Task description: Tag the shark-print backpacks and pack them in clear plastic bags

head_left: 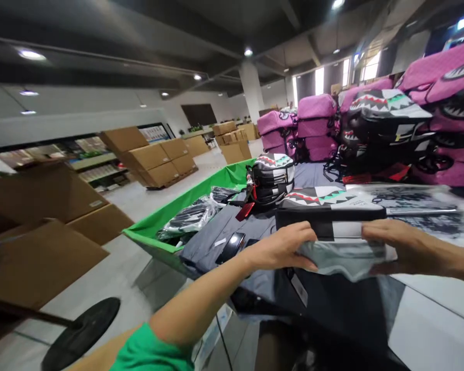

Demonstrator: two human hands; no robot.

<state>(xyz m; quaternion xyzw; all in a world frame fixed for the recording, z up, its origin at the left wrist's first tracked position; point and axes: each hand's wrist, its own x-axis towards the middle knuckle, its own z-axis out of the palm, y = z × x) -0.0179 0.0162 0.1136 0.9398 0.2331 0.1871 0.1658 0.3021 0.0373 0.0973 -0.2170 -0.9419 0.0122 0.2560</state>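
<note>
In front of me lies a black, white and grey backpack (332, 214) with a red and green zigzag pattern. A clear plastic bag (344, 257) covers its near end. My left hand (290, 245) grips the left side of that end, thumb below and fingers on top. My right hand (398, 242) is closed on the right side, with plastic between its fingers. A tag (299, 289) hangs below the left hand. Behind stands a small patterned backpack (272, 178) with a red tag.
Pink bags (317, 121) and more patterned bags (386, 116) are stacked at the back right. A green-rimmed bin (147, 226) on the left holds plastic-wrapped items (193, 216). A black device (232, 247) lies on the grey cloth. Cardboard boxes (158, 159) stand on the floor.
</note>
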